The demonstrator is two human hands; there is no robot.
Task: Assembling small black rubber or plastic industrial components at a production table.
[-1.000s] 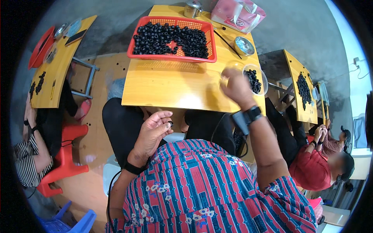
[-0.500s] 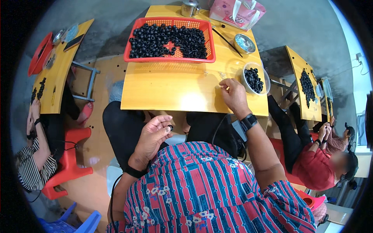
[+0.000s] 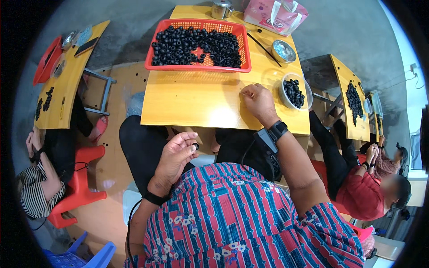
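My left hand [image 3: 175, 154] is raised in front of my body, below the table's near edge. Its thumb and fingers pinch a small black ring-shaped piece [image 3: 196, 146]. Above the tabletop, my right hand [image 3: 259, 103] has its fingers drawn together; whatever they hold, if anything, is too small to see. To the right of that hand stands a clear round tub [image 3: 284, 99] of black pieces [image 3: 294, 93]. A red plastic basket [image 3: 196, 69], heaped with many of the same black ring-like pieces [image 3: 178, 47], sits across the table's far part.
On the yellow table [image 3: 187, 102] are a metal bowl [image 3: 286, 52] with small bluish bits, a thin dark stick [image 3: 264, 50], a metal cup [image 3: 222, 10] and a pink bag [image 3: 275, 15]. People work at side tables left and right. A red stool [image 3: 82, 183] stands left.
My right hand has moved left across the tabletop, over the spot where tiny clear bits lay. My left hand stays put. At left, another person's hands have drawn back from their table.
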